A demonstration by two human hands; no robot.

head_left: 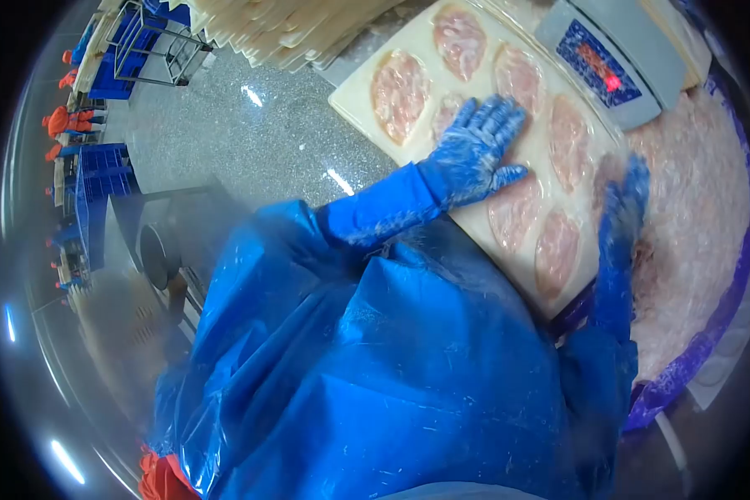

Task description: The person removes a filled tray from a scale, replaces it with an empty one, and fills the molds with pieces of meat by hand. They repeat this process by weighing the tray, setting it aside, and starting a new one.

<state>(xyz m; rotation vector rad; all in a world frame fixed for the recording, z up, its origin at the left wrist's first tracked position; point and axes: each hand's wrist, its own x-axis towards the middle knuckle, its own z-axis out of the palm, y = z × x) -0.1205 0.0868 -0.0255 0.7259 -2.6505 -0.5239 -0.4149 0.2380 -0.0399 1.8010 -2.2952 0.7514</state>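
A white moulding board (358,100) has several leaf-shaped hollows filled with pale pink raw meat. My left hand (479,150), in a wet blue glove, lies flat over one filled hollow in the middle of the board. Its fingers are stretched out and partly cover the meat portion (447,112) there. At the board's right edge is my right hand (625,208), also gloved in blue, its fingers extended beside a meat portion (606,177). A large mass of pale raw meat (692,225) lies just right of that hand.
A scale (608,62) with a lit red display stands beyond the board. Purple lining (725,333) edges the meat mass. Stacked cream-coloured boards (283,25) rise at the top. Blue crates (104,187), a metal cart (162,50) and people in orange (67,121) are farther left.
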